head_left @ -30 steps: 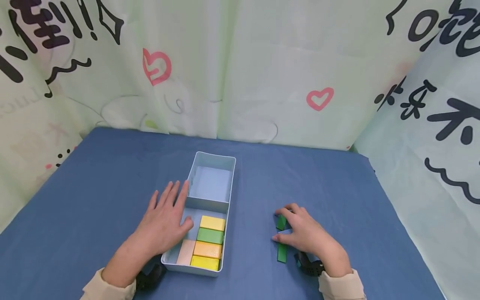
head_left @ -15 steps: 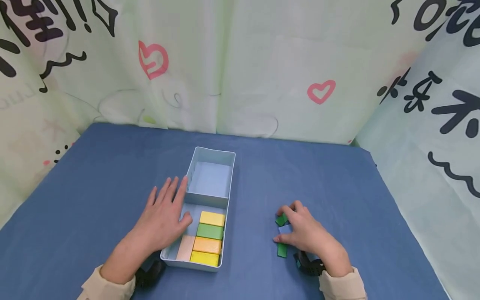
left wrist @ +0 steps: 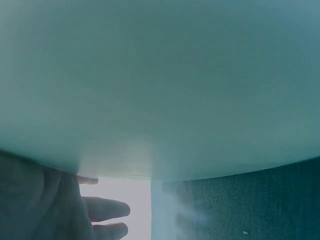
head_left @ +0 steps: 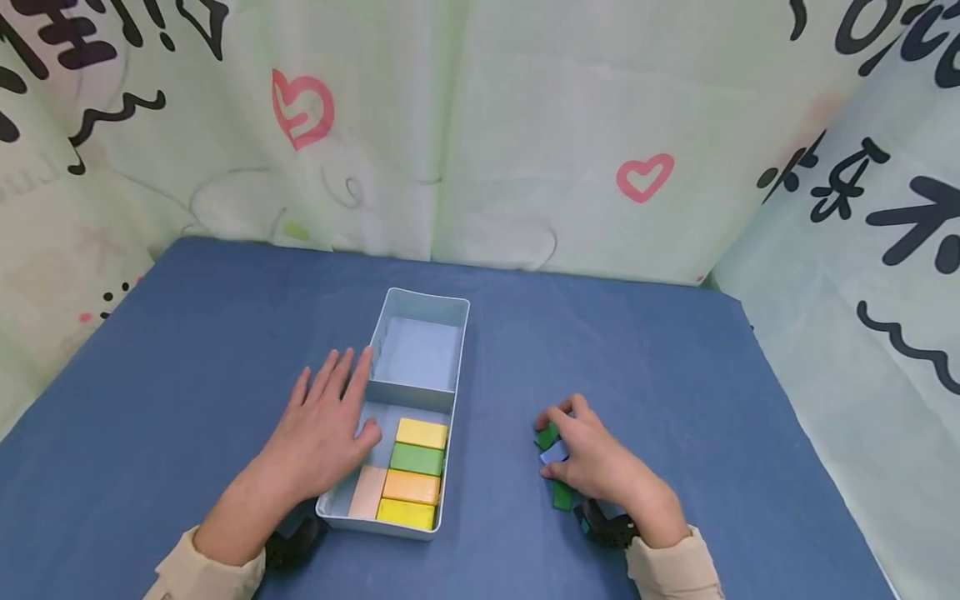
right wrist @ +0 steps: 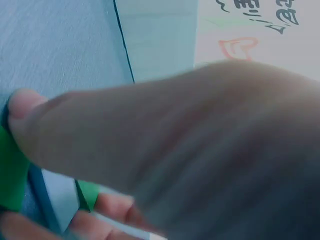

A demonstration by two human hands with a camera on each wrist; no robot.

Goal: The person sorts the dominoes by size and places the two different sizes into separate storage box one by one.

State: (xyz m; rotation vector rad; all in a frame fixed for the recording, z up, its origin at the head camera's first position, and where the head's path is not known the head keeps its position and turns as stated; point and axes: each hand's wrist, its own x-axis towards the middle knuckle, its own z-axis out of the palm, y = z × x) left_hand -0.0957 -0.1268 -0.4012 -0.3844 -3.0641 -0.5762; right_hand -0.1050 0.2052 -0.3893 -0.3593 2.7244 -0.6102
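My left hand (head_left: 317, 442) lies with fingers extended over the left wall of a light-blue divided box (head_left: 459, 350); whether it presses on the rim is hard to tell. The box's pale outer wall (left wrist: 160, 90) fills much of the left wrist view. On the cloth to the right, my right hand (head_left: 600, 454) pinches a blue block (head_left: 554, 452) and a dark green block (head_left: 547, 437) side by side between thumb and fingertips. Another green block (head_left: 562, 496) lies just nearer than the thumb. In the right wrist view the thumb (right wrist: 85, 130) partly hides the blue block (right wrist: 62, 197).
In the box's near compartment lie a pale yellow block (head_left: 422, 433), a light green block (head_left: 417, 458), an orange block (head_left: 412, 487), a bright yellow block (head_left: 406, 513) and a pink block (head_left: 367, 492). A blue cloth (head_left: 637, 350) covers the table; printed curtains (head_left: 525, 125) surround it.
My right hand has shifted left, and the blue block and far green block have turned and slid left with it. The nearer green block and my left hand stay about where they were.
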